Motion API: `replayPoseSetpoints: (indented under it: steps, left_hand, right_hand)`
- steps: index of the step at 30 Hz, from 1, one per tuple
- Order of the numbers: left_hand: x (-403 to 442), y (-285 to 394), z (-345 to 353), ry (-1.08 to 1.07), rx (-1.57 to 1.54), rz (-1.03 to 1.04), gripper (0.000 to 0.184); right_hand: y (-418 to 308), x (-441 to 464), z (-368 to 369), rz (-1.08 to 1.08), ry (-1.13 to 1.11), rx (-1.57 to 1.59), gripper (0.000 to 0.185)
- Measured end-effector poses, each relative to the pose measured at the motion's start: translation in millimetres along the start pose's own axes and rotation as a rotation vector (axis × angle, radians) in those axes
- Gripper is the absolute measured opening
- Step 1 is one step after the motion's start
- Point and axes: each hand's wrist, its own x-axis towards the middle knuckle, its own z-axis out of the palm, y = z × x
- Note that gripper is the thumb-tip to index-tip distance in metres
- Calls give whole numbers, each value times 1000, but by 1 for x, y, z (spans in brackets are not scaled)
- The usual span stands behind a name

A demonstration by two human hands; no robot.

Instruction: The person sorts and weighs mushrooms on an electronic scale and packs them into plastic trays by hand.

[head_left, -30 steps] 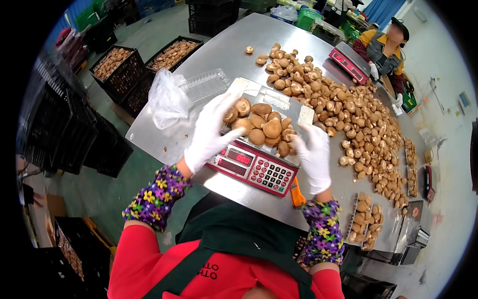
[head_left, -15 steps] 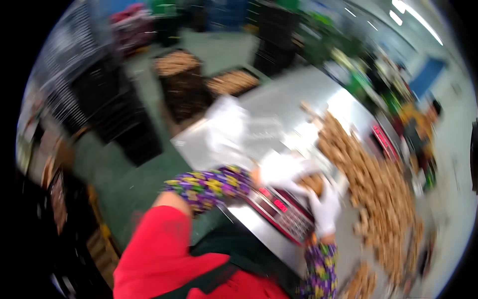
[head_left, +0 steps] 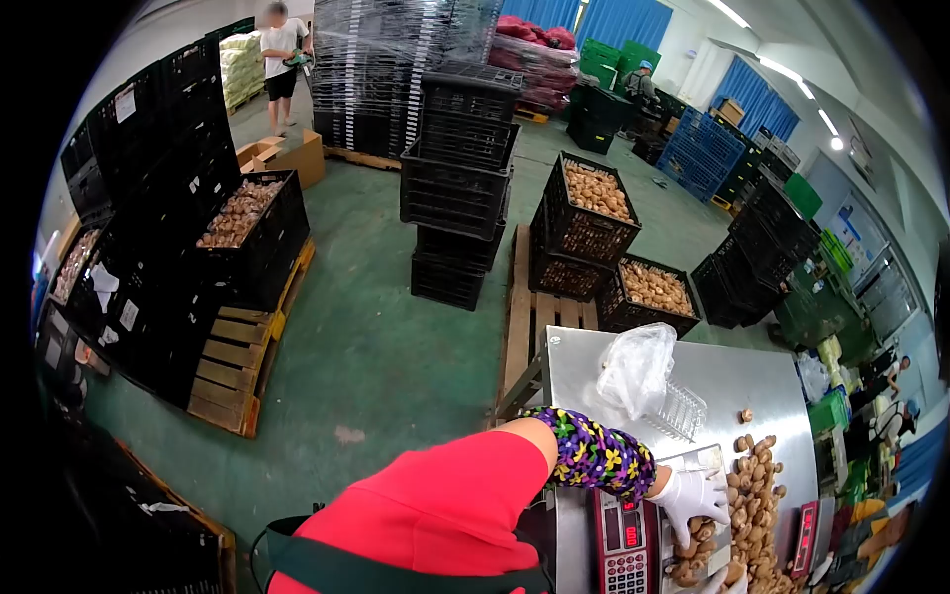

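Note:
My left hand (head_left: 692, 502), white-gloved, reaches over the brown mushrooms (head_left: 699, 539) on the red scale (head_left: 625, 556); its fingers are spread and touch the nearest ones. At the bottom edge a small part of my right hand (head_left: 730, 578) shows beside the same mushrooms, its fingers mostly cut off. The scale's display glows red. A loose pile of mushrooms (head_left: 757, 495) lies right of the scale. Behind it on the steel table (head_left: 732, 366) are a crumpled clear plastic bag (head_left: 636, 371) and a clear plastic tray (head_left: 681, 411).
Mushroom-filled black crates (head_left: 592, 223) stand behind the table, with stacked black crates (head_left: 460, 198) to their left. A wooden pallet (head_left: 233, 366) holds more crates. One person (head_left: 282, 54) stands at the back left. A second scale (head_left: 805, 538) is at the right.
The view has swung left and up, bringing the floor and crates into sight. The scale and my hands now sit at the lower right, and my right hand is mostly out of frame.

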Motion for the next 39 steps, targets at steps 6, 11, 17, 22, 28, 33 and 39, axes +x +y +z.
replayPoseSetpoints:
  steps: [6, 11, 17, 22, 28, 33, 39]
  left_hand:
    - [-2, -9, 12, 13, -16, 10, 87]
    - [0, -7, 11, -2, 81, -35, 87]
    - [0, 35, -36, -4, -27, 12, 77]
    - [-1, 15, -61, 500, -449, -413, 32]
    - [-23, -39, -99, 333, -286, -759, 21]
    - [-41, -46, -95, 147, -314, -910, 22]
    - [-44, -30, -75, -9, -339, -1062, 20]
  right_hand:
    - [94, -6, -5, 222, -76, -137, 58]
    - [81, -6, -2, 217, -132, 22, 45]
    - [-37, -38, -24, 712, -101, 442, 37]
    - [-11, -79, -52, 599, -38, 460, 19]
    - [-8, -81, -58, 791, -104, 523, 19]
    - [-16, -75, -43, 839, -222, 618, 22]
    - [-11, -71, -27, 868, -267, 628, 24]
